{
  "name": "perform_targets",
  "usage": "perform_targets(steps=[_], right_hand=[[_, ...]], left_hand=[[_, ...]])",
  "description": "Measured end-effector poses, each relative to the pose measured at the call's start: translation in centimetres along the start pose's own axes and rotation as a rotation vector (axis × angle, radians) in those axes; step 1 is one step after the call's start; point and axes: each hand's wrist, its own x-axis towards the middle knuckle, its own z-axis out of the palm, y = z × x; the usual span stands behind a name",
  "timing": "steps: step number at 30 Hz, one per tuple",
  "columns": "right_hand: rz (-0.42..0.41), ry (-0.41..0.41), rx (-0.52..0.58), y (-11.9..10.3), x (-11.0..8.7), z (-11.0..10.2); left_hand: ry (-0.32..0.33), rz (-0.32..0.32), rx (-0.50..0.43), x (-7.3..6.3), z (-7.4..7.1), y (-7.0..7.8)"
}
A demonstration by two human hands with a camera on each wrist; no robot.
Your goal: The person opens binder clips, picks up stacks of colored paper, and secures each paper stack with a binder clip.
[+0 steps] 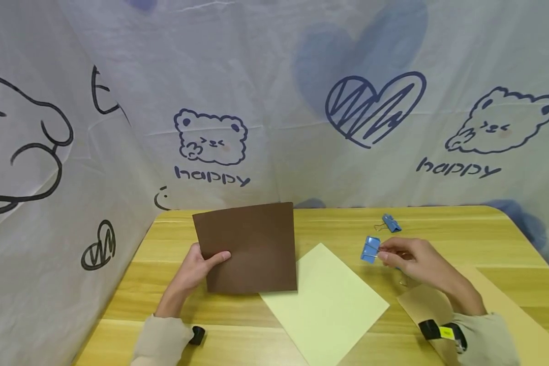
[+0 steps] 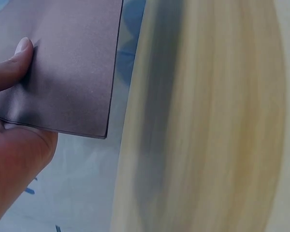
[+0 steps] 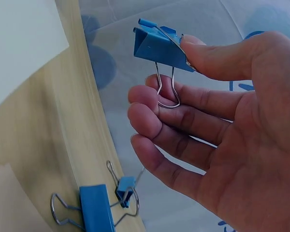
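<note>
My left hand (image 1: 194, 272) grips a dark brown sheet of paper (image 1: 256, 249) by its left edge, thumb on the face towards me. In the left wrist view, the brown paper (image 2: 72, 72) shows a doubled lower edge, like sheets lying together. My right hand (image 1: 427, 262) holds a blue binder clip (image 1: 370, 249) above the table. The right wrist view shows the thumb on one wire handle of that binder clip (image 3: 159, 50) and the fingers at the other. Its mouth looks slightly parted, with nothing in it.
A pale yellow sheet (image 1: 329, 305) lies on the wooden table (image 1: 229, 330), partly behind the brown paper. Another blue binder clip (image 1: 391, 222) lies near the back edge; a further clip (image 3: 96, 208) lies beneath my right hand. Tan paper (image 1: 425, 302) is at the right.
</note>
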Motion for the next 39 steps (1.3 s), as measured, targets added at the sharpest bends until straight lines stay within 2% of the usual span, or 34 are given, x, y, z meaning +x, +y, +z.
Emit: perform_targets(steps=[5, 14, 22, 28, 39], right_hand=[[-0.041, -0.029, 0.021, -0.2, 0.3, 0.4], [-0.092, -0.097, 0.046, -0.9, 0.6, 1.6], [-0.169, -0.094, 0.015, -1.6, 1.0, 2.9], [-0.177, -0.108, 0.037, -1.9, 1.1, 3.6], [-0.177, -0.141, 0.046, -2.4, 1.3, 4.1]], left_hand=[[-0.003, -0.015, -0.011, 0.0, 1.0, 0.2], [-0.047, -0.011, 0.012, -0.3, 2.4, 0.5], [-0.086, 0.003, -0.013, -0.3, 4.0, 0.7], [-0.114, 0.001, -0.013, -0.4, 5.2, 0.9], [-0.150, 0.003, -0.003, -0.6, 6.2, 0.7]])
